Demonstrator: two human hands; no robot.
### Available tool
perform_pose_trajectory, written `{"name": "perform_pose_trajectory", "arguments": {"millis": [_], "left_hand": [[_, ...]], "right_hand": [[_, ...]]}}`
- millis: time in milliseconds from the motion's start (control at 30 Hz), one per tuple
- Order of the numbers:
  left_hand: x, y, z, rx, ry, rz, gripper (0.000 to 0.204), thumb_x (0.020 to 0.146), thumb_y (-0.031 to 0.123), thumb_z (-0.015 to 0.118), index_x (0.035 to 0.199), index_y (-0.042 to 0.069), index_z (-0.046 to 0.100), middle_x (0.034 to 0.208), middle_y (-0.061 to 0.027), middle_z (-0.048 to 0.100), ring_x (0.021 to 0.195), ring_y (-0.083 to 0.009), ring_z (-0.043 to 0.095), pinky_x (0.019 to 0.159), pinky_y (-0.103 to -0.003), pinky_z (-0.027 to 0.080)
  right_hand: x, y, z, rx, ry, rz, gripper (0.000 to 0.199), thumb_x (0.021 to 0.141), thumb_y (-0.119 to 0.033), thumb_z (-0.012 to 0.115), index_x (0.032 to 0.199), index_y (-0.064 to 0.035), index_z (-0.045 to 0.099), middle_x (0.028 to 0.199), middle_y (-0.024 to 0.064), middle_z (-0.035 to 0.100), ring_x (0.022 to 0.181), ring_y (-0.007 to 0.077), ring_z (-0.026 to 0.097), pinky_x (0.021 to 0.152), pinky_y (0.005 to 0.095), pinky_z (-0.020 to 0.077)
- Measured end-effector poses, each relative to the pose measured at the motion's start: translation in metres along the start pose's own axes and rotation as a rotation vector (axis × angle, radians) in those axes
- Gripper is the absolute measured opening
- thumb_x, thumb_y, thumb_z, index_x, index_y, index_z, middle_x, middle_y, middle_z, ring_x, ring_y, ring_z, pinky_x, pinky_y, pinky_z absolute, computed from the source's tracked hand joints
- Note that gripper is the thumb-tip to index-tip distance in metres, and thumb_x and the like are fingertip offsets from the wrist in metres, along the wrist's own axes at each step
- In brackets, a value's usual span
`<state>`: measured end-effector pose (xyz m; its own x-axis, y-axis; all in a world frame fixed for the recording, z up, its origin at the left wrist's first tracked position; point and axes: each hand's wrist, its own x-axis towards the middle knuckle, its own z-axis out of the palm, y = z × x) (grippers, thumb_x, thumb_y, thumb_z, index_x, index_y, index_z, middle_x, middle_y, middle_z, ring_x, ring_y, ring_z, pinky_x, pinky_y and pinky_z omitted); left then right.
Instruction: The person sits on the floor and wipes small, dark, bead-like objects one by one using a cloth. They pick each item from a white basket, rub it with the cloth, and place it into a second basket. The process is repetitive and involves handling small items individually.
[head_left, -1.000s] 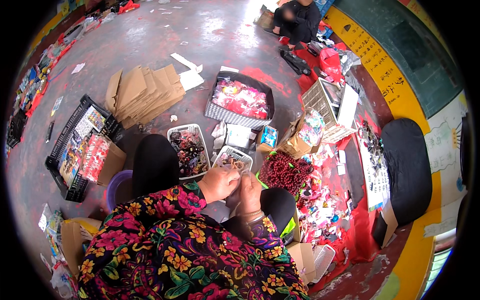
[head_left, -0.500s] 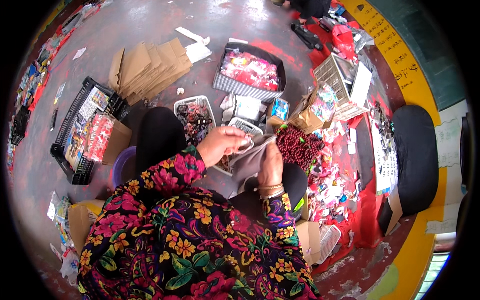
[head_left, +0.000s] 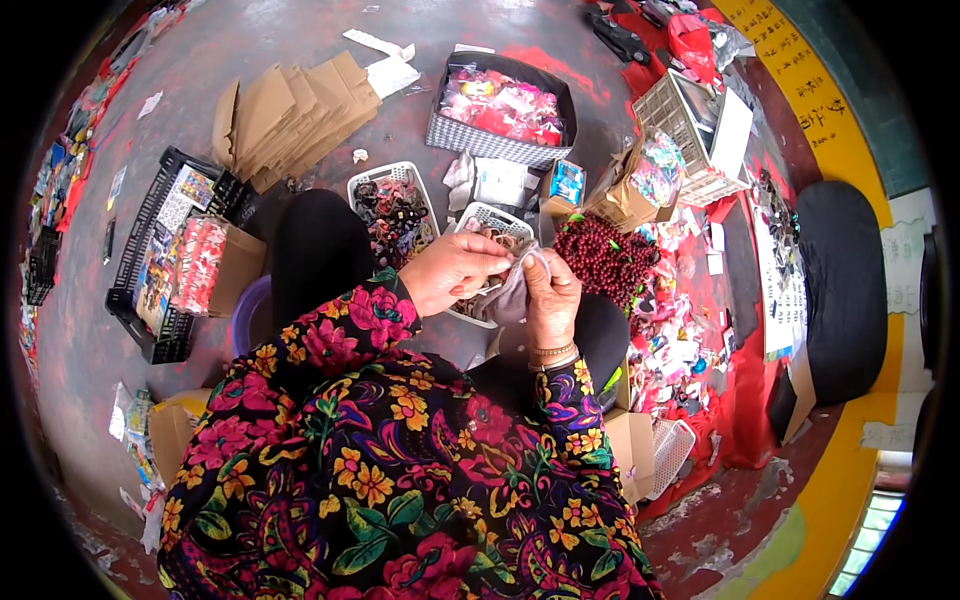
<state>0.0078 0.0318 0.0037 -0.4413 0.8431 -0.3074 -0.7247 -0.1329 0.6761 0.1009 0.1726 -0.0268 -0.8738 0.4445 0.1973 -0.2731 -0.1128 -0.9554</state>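
Note:
My left hand (head_left: 455,272) and my right hand (head_left: 551,297) meet in front of me, both pinching a small pale cloth pouch (head_left: 512,290) between them. They hover over a white basket (head_left: 495,222) of small brown pieces. Just right of my hands lies a heap of dark red beads (head_left: 605,260). A second white basket (head_left: 392,208) with dark mixed trinkets sits to the left. My flowered sleeves fill the lower part of the view.
A checked box of pink packets (head_left: 500,105), flattened cardboard (head_left: 290,115), a black crate of printed cards (head_left: 165,250), a white wire basket (head_left: 690,135), a small cardboard box (head_left: 635,440) and a black cushion (head_left: 840,290) ring me on the grey floor.
My head has tipped down, so everything slid up in view. My hands stay together and now pull the pale pouch between them, right hand higher than before.

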Motion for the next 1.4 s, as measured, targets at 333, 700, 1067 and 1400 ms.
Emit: {"name": "perform_pose_trajectory", "arguments": {"millis": [333,700,1067,1400], "left_hand": [[0.003,-0.01,-0.008,-0.224,-0.085,-0.009,0.013,0.086,0.005,0.05,0.096,0.001,0.057,0.076,-0.0045,0.059,0.038,-0.003,0.034,0.038,-0.017,0.024],[0.001,-0.001,-0.021,-0.298,-0.125,-0.016,0.015,0.088,0.009,0.048,0.098,0.002,0.056,0.088,-0.0111,0.059,0.035,-0.001,0.03,0.036,-0.015,0.023],[0.0,-0.003,-0.01,-0.019,-0.043,-0.018,0.008,0.084,0.004,0.052,0.09,0.0,0.055,0.077,-0.0054,0.058,0.039,-0.0015,0.034,0.037,-0.016,0.024],[0.002,-0.007,0.0,0.463,-0.065,0.168,0.007,0.083,0.006,0.056,0.083,-0.001,0.057,0.075,-0.0061,0.062,0.044,-0.0017,0.038,0.039,-0.017,0.027]], "right_hand": [[0.002,-0.012,0.007,0.352,0.116,0.238,0.023,0.09,-0.023,0.05,0.092,-0.0023,0.061,0.081,0.0016,0.062,0.071,0.0077,0.055,0.067,0.0224,0.0452],[0.007,-0.019,-0.002,0.447,0.174,0.3,0.025,0.091,-0.023,0.047,0.098,-0.0015,0.058,0.091,0.0057,0.061,0.08,0.0131,0.058,0.073,0.0256,0.0464],[0.001,-0.011,0.004,0.026,-0.14,0.062,0.016,0.08,-0.002,0.06,0.095,0.0008,0.062,0.102,0.0068,0.057,0.091,0.0128,0.053,0.081,0.024,0.0409],[-0.005,-0.004,0.004,0.221,-0.022,0.197,0.011,0.084,-0.003,0.055,0.092,-0.0002,0.061,0.083,0.0004,0.06,0.071,0.0071,0.052,0.065,0.0203,0.0428]]}}
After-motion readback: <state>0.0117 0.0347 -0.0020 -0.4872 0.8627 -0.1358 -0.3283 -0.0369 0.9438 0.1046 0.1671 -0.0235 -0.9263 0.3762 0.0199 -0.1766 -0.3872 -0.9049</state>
